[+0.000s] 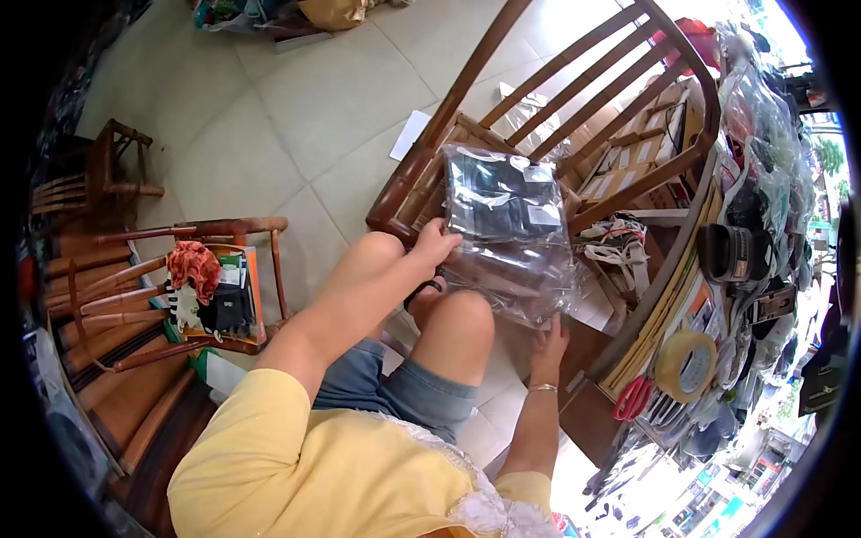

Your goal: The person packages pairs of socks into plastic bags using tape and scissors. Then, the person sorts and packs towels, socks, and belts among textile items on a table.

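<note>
A large clear plastic bag (516,269) holds dark, flat packets with white labels, perhaps folded cloth; I cannot tell for certain. It lies over the seat edge of a wooden chair (395,202) in front of my knees. My left hand (435,244) grips the bag's left edge, thumb on top. At the lower right corner, the fingers of my right hand (549,341) close on the loose plastic edge. The packets sit in the upper part of the bag, while its lower part is see-through and crumpled.
On the right, a curved table (664,296) carries a tape roll (685,366), red-handled scissors (633,398), a dark strap roll (725,252) and plastic-wrapped goods. Cardboard boxes (628,166) stand behind the chair. To the left, another wooden chair (278,269) bears a red cloth (195,269).
</note>
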`<state>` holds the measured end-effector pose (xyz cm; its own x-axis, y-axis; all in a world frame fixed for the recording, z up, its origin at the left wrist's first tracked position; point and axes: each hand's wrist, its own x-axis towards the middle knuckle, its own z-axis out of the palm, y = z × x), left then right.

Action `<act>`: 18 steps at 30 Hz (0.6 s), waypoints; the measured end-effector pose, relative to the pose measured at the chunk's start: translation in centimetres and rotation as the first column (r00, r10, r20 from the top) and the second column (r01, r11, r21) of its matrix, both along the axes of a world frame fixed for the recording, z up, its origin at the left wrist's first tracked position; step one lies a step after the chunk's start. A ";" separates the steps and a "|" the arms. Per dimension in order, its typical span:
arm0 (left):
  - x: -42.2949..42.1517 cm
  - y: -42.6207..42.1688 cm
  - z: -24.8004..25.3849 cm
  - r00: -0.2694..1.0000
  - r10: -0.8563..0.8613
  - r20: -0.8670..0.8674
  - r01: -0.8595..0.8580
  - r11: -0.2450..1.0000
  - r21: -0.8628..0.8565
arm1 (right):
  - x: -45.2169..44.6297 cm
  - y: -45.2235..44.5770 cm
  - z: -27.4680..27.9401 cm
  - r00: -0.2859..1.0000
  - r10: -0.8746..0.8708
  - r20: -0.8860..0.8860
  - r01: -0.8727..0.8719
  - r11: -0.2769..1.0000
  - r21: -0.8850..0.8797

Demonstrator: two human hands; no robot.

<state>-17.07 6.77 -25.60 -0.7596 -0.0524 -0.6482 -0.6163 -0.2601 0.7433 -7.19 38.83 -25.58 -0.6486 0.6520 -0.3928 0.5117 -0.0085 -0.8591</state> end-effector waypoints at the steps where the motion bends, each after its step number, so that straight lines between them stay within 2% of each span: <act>1: -0.6 -0.7 1.2 0.999 0.041 0.029 -0.045 0.983 0.180 | -0.6 0.0 1.3 0.985 -0.130 0.114 0.172 0.760 -0.627; 2: -1.2 -1.4 2.5 0.995 0.074 0.061 -0.091 0.931 0.353 | -1.2 -0.4 2.3 0.987 -0.125 0.104 0.163 0.760 -0.630; 3: -1.8 -1.8 4.4 0.977 0.174 0.122 -0.210 0.879 0.428 | -1.7 -0.8 3.2 0.996 -0.081 -0.037 0.039 0.770 -0.637; 4: -1.8 -2.5 5.4 0.977 0.179 0.116 -0.212 0.881 0.424 | -2.2 -1.7 4.6 0.984 -0.036 -0.175 -0.083 0.773 -0.628; 5: -1.5 -3.4 6.3 0.982 0.155 0.109 -0.189 0.868 0.459 | -2.6 -2.2 6.5 0.969 -0.083 -0.231 -0.091 0.754 -0.651; 6: -1.0 -4.3 7.2 0.986 0.131 0.102 -0.164 0.854 0.494 | -2.3 -1.2 6.6 0.946 -0.047 -0.320 -0.186 0.730 -0.657; 8: 2.4 -5.6 8.2 0.990 0.106 0.096 -0.140 0.859 0.492 | -1.5 -1.2 9.0 0.920 -0.103 -0.377 -0.196 0.715 -0.672; 9: 5.0 -6.1 7.7 0.982 0.182 0.042 -0.180 0.856 0.486 | -0.8 -2.6 10.5 0.920 -0.105 -0.377 -0.195 0.712 -0.675; 10: 8.1 -6.6 7.5 0.969 0.246 0.006 -0.220 0.852 0.475 | 1.5 -4.8 11.9 0.949 -0.140 -0.284 -0.084 0.753 -0.653; 11: 10.0 -6.9 7.5 0.970 0.241 0.021 -0.222 0.855 0.469 | 3.1 -5.9 12.4 0.966 -0.174 -0.194 0.019 0.789 -0.614; 12: 11.6 -7.3 7.8 0.969 0.241 0.056 -0.240 0.860 0.450 | 5.0 -5.1 10.3 0.970 -0.184 -0.159 0.036 0.754 -0.656; 14: 13.9 -8.0 8.4 0.965 0.246 0.089 -0.260 0.868 0.422 | 9.8 -1.8 5.3 0.961 -0.106 -0.253 -0.130 0.636 -0.761; 16: 15.8 -8.6 9.0 0.997 0.070 -0.023 -0.057 0.937 0.346 | 12.9 -1.9 4.7 0.960 -0.160 -0.228 -0.087 0.607 -0.790; 18: 17.2 -8.9 9.0 1.000 0.003 -0.030 0.005 0.958 0.285 | 14.4 -3.0 5.0 0.953 -0.221 -0.209 -0.045 0.576 -0.816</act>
<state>0.10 -2.11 -16.61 -0.7786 0.1322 -0.6134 -0.5956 -0.4636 0.6560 7.23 35.86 -20.59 -0.7655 0.2097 -0.6083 0.2293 -0.7945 -0.5624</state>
